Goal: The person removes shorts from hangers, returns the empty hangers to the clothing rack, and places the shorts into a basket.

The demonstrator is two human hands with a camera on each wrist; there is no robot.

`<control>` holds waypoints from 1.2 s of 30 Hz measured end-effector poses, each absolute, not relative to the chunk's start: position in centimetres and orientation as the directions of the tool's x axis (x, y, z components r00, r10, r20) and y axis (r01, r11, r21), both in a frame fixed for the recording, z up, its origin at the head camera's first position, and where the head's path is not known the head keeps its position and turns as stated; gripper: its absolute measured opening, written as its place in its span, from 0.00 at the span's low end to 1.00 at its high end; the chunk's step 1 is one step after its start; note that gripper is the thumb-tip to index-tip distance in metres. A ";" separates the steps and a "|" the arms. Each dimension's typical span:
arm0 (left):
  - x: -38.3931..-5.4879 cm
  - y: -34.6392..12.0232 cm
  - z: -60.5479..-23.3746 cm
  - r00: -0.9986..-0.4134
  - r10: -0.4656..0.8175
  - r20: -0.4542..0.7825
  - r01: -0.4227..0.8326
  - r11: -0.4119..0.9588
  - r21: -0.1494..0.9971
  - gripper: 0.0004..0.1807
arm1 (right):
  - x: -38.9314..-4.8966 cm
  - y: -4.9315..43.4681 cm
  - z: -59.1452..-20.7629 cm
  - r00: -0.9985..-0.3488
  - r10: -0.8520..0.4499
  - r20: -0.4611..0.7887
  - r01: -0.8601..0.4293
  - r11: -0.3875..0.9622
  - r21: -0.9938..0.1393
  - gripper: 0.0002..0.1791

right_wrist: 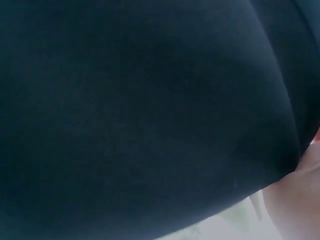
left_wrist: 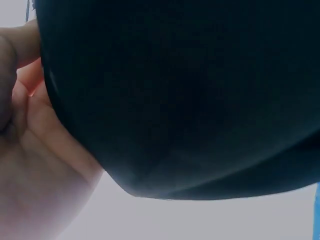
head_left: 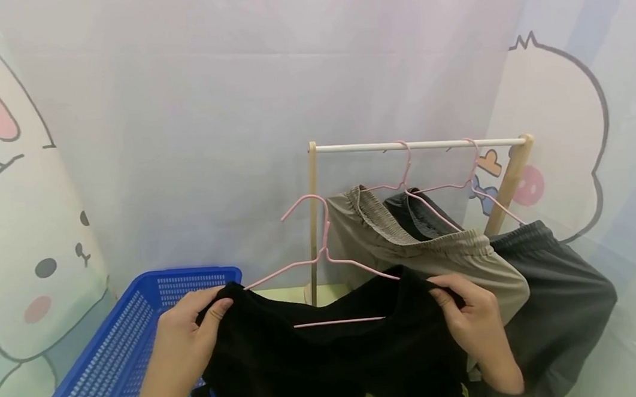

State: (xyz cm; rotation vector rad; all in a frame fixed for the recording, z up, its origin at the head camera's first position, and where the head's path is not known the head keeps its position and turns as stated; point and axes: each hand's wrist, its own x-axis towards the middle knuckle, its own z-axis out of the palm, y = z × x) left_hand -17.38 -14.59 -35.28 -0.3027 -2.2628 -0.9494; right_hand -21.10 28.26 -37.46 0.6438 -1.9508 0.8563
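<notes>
A black garment (head_left: pixel 326 360) spreads between my two hands, with a pink wire hanger (head_left: pixel 323 255) inside its neck-like top opening. The hanger's hook stands up above the cloth, and its lower bar shows across the opening. My left hand (head_left: pixel 187 325) pinches the garment's upper left corner between thumb and fingers. At the upper right corner, my right hand (head_left: pixel 470 316) pinches the cloth the same way. Dark fabric (left_wrist: pixel 175 100) fills most of the left wrist view, with the palm at its left. In the right wrist view, black cloth (right_wrist: pixel 140 115) hides most of the hand.
Behind the garment stands a rack with a white rail (head_left: pixel 358 148) and wooden posts. Beige shorts (head_left: pixel 406 242) and dark grey shorts (head_left: pixel 554 282) hang from it on pink hangers. A blue plastic basket (head_left: pixel 104 347) sits at the left. A cartoon-printed curtain (head_left: pixel 184 121) forms the backdrop.
</notes>
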 end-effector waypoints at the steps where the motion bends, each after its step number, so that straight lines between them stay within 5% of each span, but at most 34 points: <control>1: -17.4 -14.4 -35.3 -0.749 -0.033 0.661 0.447 0.712 0.542 0.14 | -21.0 28.2 -37.5 -0.493 -0.098 0.864 -0.703 0.630 -0.330 0.21; 13: -19.6 -10.8 -35.5 -0.548 0.052 0.835 0.604 0.714 0.352 0.10 | -21.5 27.6 -37.6 -0.511 -0.115 0.852 -0.682 0.658 -0.320 0.19; 26: -20.4 -7.1 -36.0 -0.485 0.001 0.874 0.658 0.659 0.364 0.10 | -21.6 26.5 -37.5 -0.548 -0.154 0.822 -0.702 0.620 -0.352 0.15; 36: -20.6 -8.0 -36.2 -0.517 0.002 0.856 0.655 0.645 0.394 0.10 | -21.2 24.9 -37.5 -0.526 -0.248 0.813 -0.736 0.612 -0.289 0.22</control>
